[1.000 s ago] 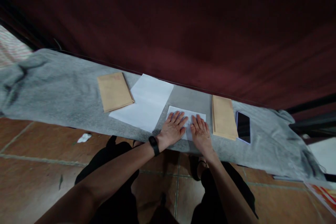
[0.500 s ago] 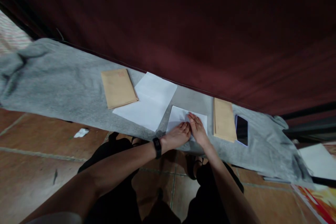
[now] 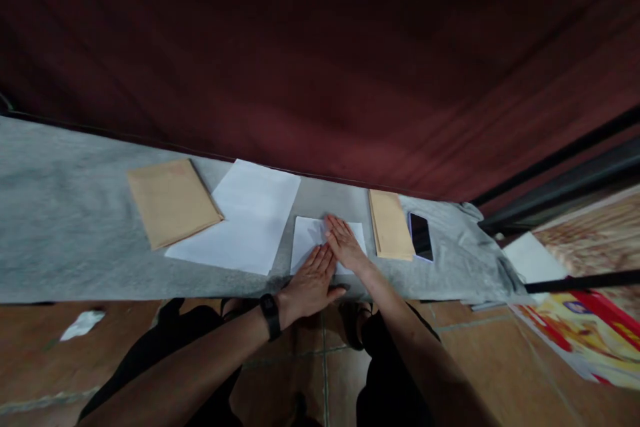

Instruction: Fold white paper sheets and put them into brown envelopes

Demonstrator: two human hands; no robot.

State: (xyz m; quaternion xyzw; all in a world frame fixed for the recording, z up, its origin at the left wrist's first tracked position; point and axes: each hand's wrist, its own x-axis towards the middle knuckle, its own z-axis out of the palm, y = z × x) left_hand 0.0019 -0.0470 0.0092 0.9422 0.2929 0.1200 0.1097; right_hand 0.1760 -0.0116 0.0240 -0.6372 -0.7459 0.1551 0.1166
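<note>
White paper (image 3: 303,239), left grip (image 3: 306,288) now straighter

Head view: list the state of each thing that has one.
Small paper, flat, partly covered
Left hand, open, on small paper
Right hand, open, on small paper
Large paper, flat, partly covered
Left envelopes, stacked
Right envelopes, stacked
Phone, screen dark
Wristband, fastened
Scrap, crumpled

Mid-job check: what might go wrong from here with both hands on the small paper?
1. The left hand and right hand rest on the small paper over cloth; it might slide or crease.
2. The left envelopes overlap the large paper, so moving one could drag the other.
3. The phone lies close beside the right envelopes; reaching there might nudge it.
</note>
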